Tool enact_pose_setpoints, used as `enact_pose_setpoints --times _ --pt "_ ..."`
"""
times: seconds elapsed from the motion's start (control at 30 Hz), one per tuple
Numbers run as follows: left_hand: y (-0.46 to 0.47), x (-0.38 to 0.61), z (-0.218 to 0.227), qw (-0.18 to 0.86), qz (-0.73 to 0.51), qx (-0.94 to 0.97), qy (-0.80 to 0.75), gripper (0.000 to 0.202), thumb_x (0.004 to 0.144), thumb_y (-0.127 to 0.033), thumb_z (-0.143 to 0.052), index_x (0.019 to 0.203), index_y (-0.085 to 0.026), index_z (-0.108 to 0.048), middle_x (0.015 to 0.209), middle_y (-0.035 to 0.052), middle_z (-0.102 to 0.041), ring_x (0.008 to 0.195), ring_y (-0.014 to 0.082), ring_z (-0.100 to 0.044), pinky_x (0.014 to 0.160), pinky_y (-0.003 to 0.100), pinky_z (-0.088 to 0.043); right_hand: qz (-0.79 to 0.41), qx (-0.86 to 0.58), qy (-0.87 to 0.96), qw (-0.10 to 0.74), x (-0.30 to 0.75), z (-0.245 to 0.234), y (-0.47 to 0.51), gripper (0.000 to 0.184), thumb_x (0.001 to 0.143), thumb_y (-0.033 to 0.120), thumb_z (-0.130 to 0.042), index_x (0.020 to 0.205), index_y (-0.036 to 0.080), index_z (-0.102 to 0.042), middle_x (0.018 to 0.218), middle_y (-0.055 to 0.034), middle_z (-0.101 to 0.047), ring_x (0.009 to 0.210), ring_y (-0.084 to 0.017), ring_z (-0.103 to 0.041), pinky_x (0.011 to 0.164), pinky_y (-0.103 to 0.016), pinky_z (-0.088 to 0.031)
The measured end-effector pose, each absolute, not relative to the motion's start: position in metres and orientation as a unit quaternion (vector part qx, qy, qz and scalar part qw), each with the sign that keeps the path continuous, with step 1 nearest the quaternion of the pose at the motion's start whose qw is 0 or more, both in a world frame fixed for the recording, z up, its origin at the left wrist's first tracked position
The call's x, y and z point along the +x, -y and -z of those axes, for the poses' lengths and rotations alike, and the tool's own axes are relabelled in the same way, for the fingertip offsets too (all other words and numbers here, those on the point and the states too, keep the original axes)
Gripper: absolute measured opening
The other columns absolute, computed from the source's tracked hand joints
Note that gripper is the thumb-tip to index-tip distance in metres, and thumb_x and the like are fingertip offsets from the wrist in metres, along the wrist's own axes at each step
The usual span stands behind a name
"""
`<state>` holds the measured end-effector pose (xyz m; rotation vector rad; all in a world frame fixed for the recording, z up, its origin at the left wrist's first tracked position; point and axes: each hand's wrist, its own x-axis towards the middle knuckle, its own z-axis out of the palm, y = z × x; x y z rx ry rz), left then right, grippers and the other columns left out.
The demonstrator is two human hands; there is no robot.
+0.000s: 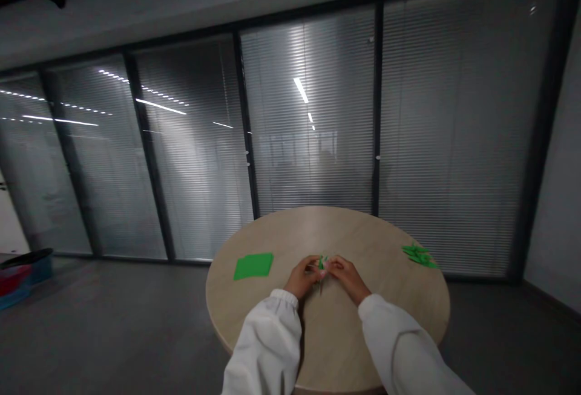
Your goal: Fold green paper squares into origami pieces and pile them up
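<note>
Both my hands meet over the middle of a round wooden table (336, 334). Between their fingertips is a small folded piece of paper (322, 264), green with pale pinkish parts; its exact shape is too small to make out. My left hand (303, 276) pinches it from the left, fingers bent and thumb close to it. From the right, my right hand (347, 273) grips it with thumb and fingers together. A stack of green paper sheets (253, 266) lies flat left of my left hand. Several pointed, folded green paper pieces (418, 255) are heaped near the table's right edge.
Behind the table stands a glass partition (313, 123) with blinds and dark frames. On the floor at far left are a blue bin (42, 269) with a dark rim and something red (14, 280) beside it. A pale wall (556, 219) rises at the right.
</note>
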<state>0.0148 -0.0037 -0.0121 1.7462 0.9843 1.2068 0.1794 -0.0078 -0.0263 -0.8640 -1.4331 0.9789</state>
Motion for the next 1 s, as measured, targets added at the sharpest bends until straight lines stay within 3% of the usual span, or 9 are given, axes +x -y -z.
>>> enact_pose_setpoints --times 0.2,0.53,0.77,1.0 --pt "0.003 0.016 0.011 0.41 -0.476 0.681 -0.376 0.048 0.051 -0.032 -0.084 0.094 -0.014 -0.07 0.089 0.0086 -0.067 0.08 0.0181 -0.059 0.073 0.029 -0.048 -0.48 -0.346 0.576 0.564 0.183 0.027 0.009 0.044 0.06 0.054 -0.075 0.08 0.018 -0.059 0.072 -0.0011 -0.065 0.068 -0.017 -0.059 0.066 -0.027 -0.044" --pt "0.004 0.018 0.004 0.478 -0.493 0.638 -0.35 0.064 0.049 -0.055 -0.08 0.095 -0.012 -0.069 0.082 0.0066 -0.066 0.069 0.0166 -0.06 0.064 0.029 -0.048 -0.449 -0.37 0.563 0.586 0.188 0.027 0.009 0.043 0.063 0.056 -0.071 0.078 0.016 -0.064 0.074 -0.0051 -0.067 0.071 -0.018 -0.06 0.065 -0.028 -0.045" --pt "-0.002 0.015 0.011 0.493 -0.493 0.61 -0.377 0.064 0.058 -0.057 -0.075 0.103 -0.013 -0.065 0.087 0.006 -0.064 0.07 0.0137 -0.058 0.059 0.024 -0.045 -0.455 -0.391 0.546 0.585 0.189 0.03 0.005 0.033 0.062 0.047 -0.068 0.074 0.017 -0.06 0.069 -0.0032 -0.065 0.066 -0.017 -0.059 0.06 -0.027 -0.045" --pt "0.001 0.017 0.012 0.551 -0.484 0.585 -0.345 0.068 0.055 -0.045 -0.081 0.113 -0.017 -0.059 0.095 0.0069 -0.062 0.08 0.0166 -0.061 0.067 0.028 -0.049 -0.474 -0.386 0.551 0.569 0.185 0.028 0.006 0.035 0.06 0.03 -0.063 0.093 0.02 -0.057 0.077 -0.0006 -0.066 0.069 -0.017 -0.06 0.06 -0.026 -0.046"
